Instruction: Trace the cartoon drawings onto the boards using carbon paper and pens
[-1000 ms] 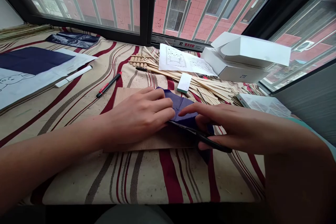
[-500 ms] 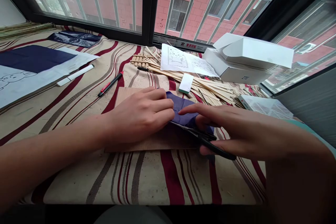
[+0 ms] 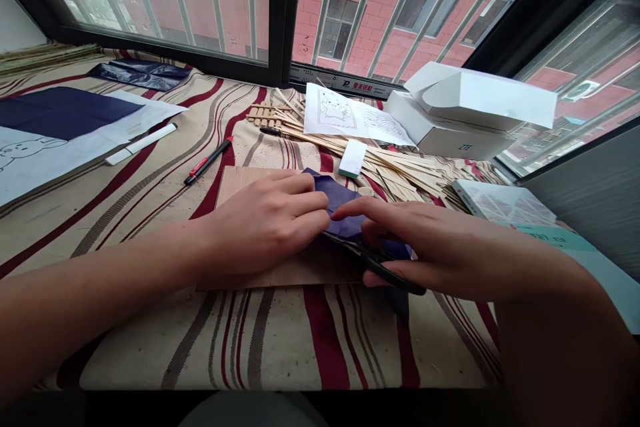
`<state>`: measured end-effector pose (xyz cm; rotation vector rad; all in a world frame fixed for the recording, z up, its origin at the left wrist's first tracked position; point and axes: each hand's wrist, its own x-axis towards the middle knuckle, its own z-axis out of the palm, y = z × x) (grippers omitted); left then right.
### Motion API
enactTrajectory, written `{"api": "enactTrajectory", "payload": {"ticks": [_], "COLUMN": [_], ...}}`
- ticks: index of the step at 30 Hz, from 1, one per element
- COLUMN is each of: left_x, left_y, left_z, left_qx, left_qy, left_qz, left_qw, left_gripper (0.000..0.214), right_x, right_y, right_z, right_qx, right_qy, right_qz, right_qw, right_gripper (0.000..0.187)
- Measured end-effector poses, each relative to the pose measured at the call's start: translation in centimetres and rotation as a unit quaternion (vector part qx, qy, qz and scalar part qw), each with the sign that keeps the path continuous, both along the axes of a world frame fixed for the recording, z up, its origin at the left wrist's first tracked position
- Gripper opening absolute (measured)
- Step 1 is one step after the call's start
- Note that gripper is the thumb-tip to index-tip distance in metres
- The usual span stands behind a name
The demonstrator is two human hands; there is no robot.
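Observation:
My right hand (image 3: 400, 240) grips a pair of black-handled scissors (image 3: 395, 277), its index finger stretched forward over a dark blue sheet (image 3: 340, 197) that looks like carbon paper. The blades run along the sheet's lower edge, partly hidden under the fingers. Closed over the left part of the blue sheet, my left hand (image 3: 280, 220) presses it down, its fingertips curled and out of sight. Both hands are over a light wooden board (image 3: 240, 180), almost touching each other.
A red-and-black pen (image 3: 209, 160), a white marker (image 3: 143, 145) and drawing sheets (image 3: 40, 157) lie to the left. Behind the board are an eraser (image 3: 353, 159), thin wooden strips (image 3: 395, 173), a printed drawing (image 3: 333, 113) and a white box (image 3: 465, 137). Books (image 3: 505, 200) lie at right.
My right hand and the scissors have moved left, closer to my left hand. The scissor handles have come nearer together. My left hand has stayed almost in place on the sheet.

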<state>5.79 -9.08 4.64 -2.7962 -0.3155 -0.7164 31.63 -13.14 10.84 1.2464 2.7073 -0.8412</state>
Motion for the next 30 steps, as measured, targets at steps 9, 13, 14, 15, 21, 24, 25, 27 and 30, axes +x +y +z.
{"api": "enactTrajectory", "payload": {"ticks": [9, 13, 14, 15, 21, 24, 25, 27, 30], "left_x": [-0.3, -1.0, -1.1, -1.2, -0.6, -0.4, -0.3, -0.3, -0.4], "left_y": [0.4, 1.6, 1.8, 1.9, 0.9, 0.4, 0.3, 0.4, 0.6], "left_z": [0.3, 0.3, 0.2, 0.2, 0.4, 0.7, 0.7, 0.7, 0.6], "left_qx": [-0.007, -0.018, -0.024, -0.030, -0.014, 0.002, 0.008, 0.021, 0.044], "left_qy": [-0.001, -0.039, -0.047, -0.049, -0.007, 0.005, 0.007, 0.008, 0.002], "left_qz": [0.017, 0.012, 0.009, 0.009, 0.014, 0.014, 0.013, 0.006, -0.001], "left_qw": [1.000, 0.999, 0.999, 0.998, 1.000, 1.000, 1.000, 1.000, 0.999], "left_gripper": [0.019, 0.008, 0.008, 0.009, 0.027, 0.030, 0.030, 0.030, 0.031], "right_x": [0.9, 1.7, 1.8, 1.9, 1.0, 0.3, 0.1, -0.2, -0.4], "right_y": [0.1, 0.1, 0.1, 0.1, 0.1, 0.0, -0.1, -0.3, -0.3], "right_z": [0.1, 0.2, 0.2, 0.2, 0.2, 0.4, 0.5, 0.7, 0.7], "right_qx": [-0.011, -0.006, -0.006, -0.007, 0.002, 0.008, 0.008, 0.011, 0.019], "right_qy": [-0.003, -0.002, -0.003, -0.003, -0.003, -0.005, -0.006, -0.004, -0.008], "right_qz": [-0.022, -0.045, -0.047, -0.046, -0.025, -0.024, -0.023, -0.022, -0.019], "right_qw": [1.000, 0.999, 0.999, 0.999, 1.000, 1.000, 1.000, 1.000, 1.000], "right_gripper": [0.042, 0.048, 0.048, 0.048, 0.051, 0.050, 0.050, 0.049, 0.047]}}
